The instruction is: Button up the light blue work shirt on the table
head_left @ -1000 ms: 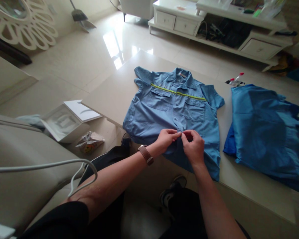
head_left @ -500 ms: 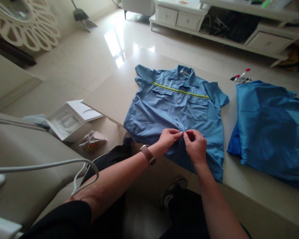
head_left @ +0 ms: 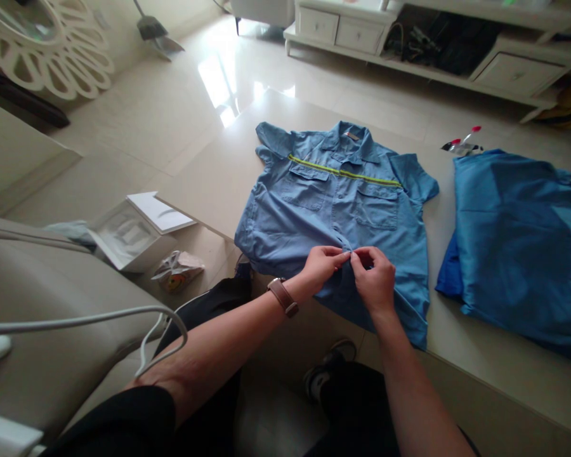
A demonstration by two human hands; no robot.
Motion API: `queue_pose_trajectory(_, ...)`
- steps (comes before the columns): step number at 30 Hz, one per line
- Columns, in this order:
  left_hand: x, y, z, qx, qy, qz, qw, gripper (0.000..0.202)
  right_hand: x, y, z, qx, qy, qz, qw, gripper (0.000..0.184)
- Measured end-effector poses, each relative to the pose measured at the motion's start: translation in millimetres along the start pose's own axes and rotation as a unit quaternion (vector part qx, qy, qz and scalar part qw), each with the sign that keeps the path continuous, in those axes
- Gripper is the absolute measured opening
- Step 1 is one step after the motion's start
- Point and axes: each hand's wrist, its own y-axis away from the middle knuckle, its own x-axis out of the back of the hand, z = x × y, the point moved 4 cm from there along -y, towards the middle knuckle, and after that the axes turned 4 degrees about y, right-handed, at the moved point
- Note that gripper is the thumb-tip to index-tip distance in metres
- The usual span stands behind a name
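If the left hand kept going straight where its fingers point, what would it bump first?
Most likely the right hand's fingers. The left hand points straight at them, and both pinch the front of the blue work shirt, though depth is hard to tell.

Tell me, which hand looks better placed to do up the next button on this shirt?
Probably the right hand: it sits right over the lower front of the blue work shirt, beside where the placket runs on down. The left hand pinches the same spot, but comes in from the side.
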Motion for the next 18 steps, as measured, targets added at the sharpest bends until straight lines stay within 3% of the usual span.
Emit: queue_pose_trajectory(18, 8.0, 11.7, 6.1, -0.005, 0.013, -0.008, 1.000, 0.029, 6.3, 8.0, -23.5, 0.008, 0.035, -0.014, 0.999, 0.014)
